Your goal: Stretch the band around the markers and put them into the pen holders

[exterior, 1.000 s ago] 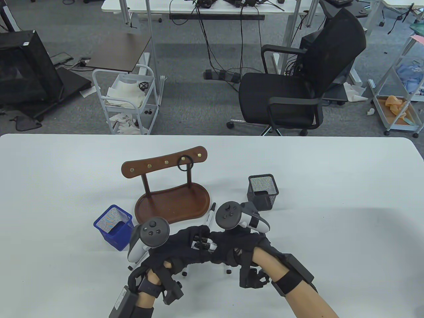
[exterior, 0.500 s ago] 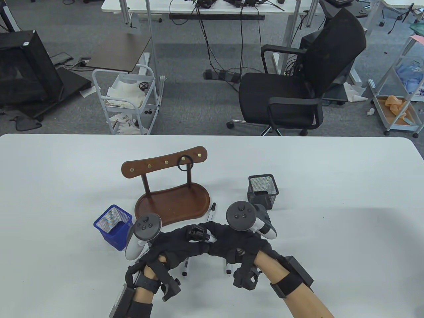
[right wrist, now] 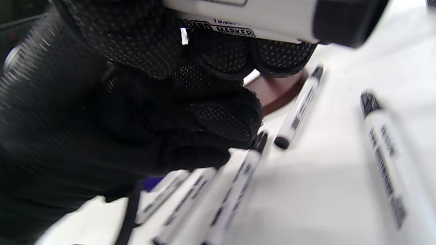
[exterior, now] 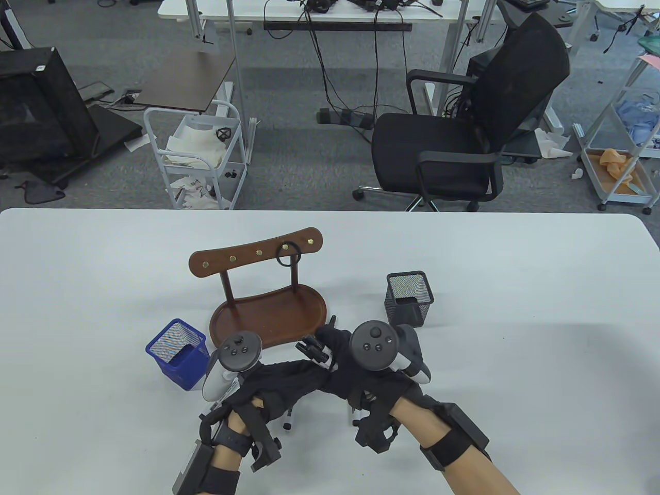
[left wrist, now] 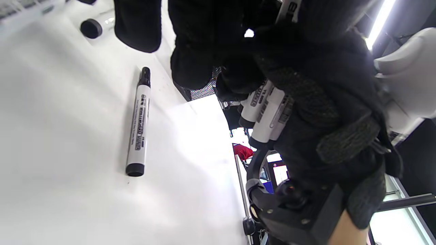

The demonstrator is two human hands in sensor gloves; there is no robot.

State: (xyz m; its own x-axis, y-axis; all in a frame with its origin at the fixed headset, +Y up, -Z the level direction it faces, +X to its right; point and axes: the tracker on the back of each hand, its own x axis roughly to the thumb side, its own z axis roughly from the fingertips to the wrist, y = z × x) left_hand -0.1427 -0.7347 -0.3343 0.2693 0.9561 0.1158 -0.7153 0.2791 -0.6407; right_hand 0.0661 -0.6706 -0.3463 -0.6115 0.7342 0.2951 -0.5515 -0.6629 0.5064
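Both hands meet over the near middle of the table point(exterior: 515, 268): the right hand point(exterior: 361, 376) curls round a bundle of markers point(exterior: 315, 351), the left hand point(exterior: 278, 379) pinching at it. Whether a band is on, I cannot tell. Both the blue holder point(exterior: 178, 353) and black holder point(exterior: 410, 299) look empty; loose markers point(left wrist: 138, 122) remain, so most work is left

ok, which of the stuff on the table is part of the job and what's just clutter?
Job:
- marker bundle, gripped by right hand, left hand on it too
- loose markers
- band on rack hook
- blue holder
- black holder

Lying about:
- wooden rack
- office chair
- cart
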